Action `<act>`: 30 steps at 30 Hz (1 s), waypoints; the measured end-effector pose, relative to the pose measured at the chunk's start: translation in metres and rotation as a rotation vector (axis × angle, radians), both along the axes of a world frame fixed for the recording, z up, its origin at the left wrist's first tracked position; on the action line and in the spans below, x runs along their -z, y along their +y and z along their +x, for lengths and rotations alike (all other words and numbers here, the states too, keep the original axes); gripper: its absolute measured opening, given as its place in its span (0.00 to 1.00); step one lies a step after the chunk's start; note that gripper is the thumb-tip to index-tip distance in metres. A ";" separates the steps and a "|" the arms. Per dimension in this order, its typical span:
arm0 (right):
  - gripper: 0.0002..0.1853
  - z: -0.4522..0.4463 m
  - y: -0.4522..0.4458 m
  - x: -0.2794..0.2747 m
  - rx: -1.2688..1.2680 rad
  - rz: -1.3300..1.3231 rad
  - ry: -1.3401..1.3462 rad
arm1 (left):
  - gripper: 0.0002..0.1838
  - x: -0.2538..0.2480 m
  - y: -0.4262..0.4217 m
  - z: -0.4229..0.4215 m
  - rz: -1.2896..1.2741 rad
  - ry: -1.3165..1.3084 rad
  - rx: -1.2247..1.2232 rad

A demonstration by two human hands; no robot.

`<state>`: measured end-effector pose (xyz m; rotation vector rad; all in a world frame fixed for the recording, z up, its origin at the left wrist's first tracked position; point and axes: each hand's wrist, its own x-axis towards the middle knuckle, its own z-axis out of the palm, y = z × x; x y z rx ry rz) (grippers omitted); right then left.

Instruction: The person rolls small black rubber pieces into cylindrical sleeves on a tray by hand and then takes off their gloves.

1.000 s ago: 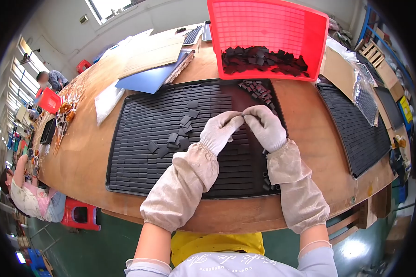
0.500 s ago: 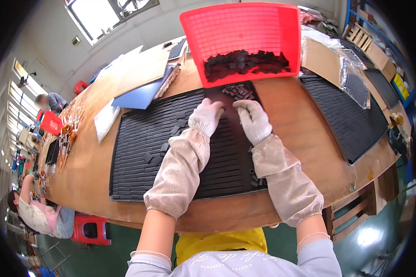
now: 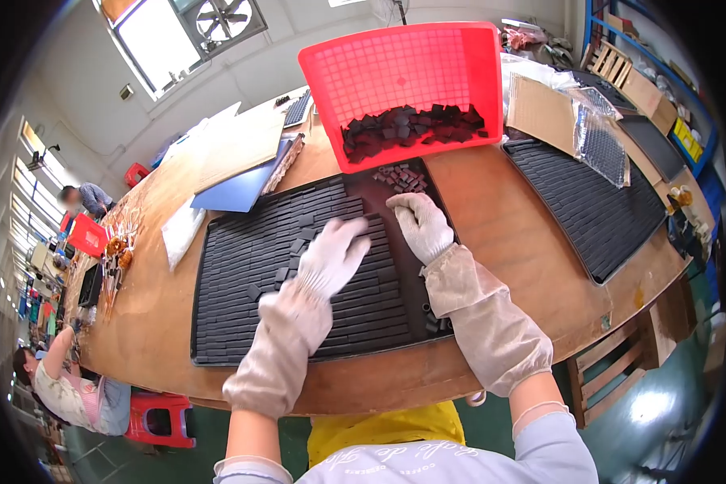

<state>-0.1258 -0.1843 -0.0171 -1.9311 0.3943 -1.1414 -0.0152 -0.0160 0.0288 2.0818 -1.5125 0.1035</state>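
Note:
My left hand [image 3: 332, 256], in a white glove, is over the rows of black pieces, beside some loose black squares [image 3: 306, 220]. Its fingers are a little apart and nothing shows in them. My right hand [image 3: 419, 224], also gloved, is over the bare strip of the black tray [image 3: 417, 289], its fingers curled together; whatever they hold is hidden or too small to name. Small dark tube-like pieces [image 3: 401, 178] lie in a pile at the tray's far right corner. More of these lie at the near right edge.
A red crate [image 3: 403, 77] with black squares stands behind the tray. To the right is a second filled tray [image 3: 589, 210] under cardboard [image 3: 543, 115]. Cardboard and a blue sheet [image 3: 238, 185] lie at the back left. Two people are at the far left.
My left hand has moved from beside my right hand toward the loose squares, and its fingers have spread. My right hand stays over the bare strip. The camera view has shifted.

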 end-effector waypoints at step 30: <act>0.19 -0.114 0.206 -0.121 -1.176 1.141 0.461 | 0.19 -0.081 0.213 -0.058 -1.187 1.039 -0.883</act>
